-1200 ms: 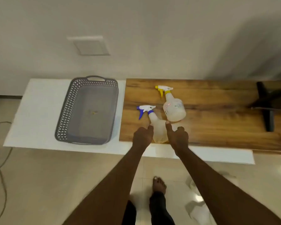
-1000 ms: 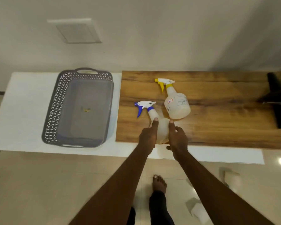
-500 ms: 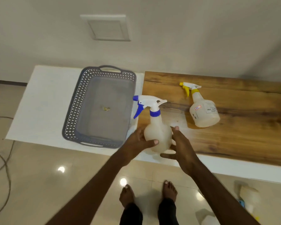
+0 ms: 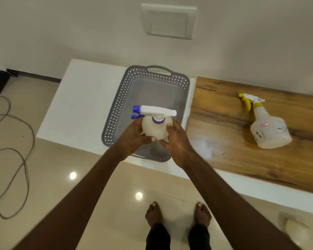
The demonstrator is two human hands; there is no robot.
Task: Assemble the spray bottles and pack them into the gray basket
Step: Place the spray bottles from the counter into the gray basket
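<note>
The blue-trigger spray bottle (image 4: pixel 156 126), pale and translucent with a white and blue head, is upright in the air over the near half of the gray basket (image 4: pixel 122 98). My left hand (image 4: pixel 132 139) grips its left side and my right hand (image 4: pixel 177 141) its right side. The basket stands on the white counter with nothing else visible inside it. A yellow-trigger spray bottle (image 4: pixel 267 127) lies on its side on the wooden board (image 4: pixel 224 141) to the right, with its head pointing away from me.
The white counter (image 4: pixel 79 105) runs along the wall, the wooden board covering its right part. A loose cable (image 4: pixel 9 145) lies on the tiled floor at the left. My bare feet (image 4: pixel 177 213) stand just in front of the counter.
Both hands lifted the blue-trigger bottle off the wooden board and carried it left until it is over the basket. The yellow-trigger bottle stayed on the board.
</note>
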